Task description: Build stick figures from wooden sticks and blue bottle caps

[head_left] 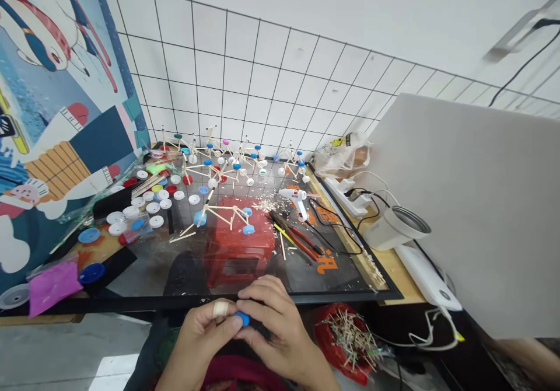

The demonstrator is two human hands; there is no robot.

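Close to my body, below the table's front edge, my left hand (210,330) and my right hand (280,324) meet around a small blue piece (242,319). The left thumb presses on it, and the right fingers curl round its other side. Most of the piece is covered, so I cannot tell whether it is clay or a cap. A beige plaster (220,309) wraps one left finger. Beyond my hands, on the dark glass tabletop (192,268), stands a stick model (223,213) with light blue cap wheels. Loose sticks (182,237) lie beside it.
Several stick models (236,160) stand along the back. White caps (153,207) and a pink packet (55,286) lie left. A glue gun (297,199) and red-handled pliers (301,239) are right of centre. A red container of stick scraps (350,338) sits below right.
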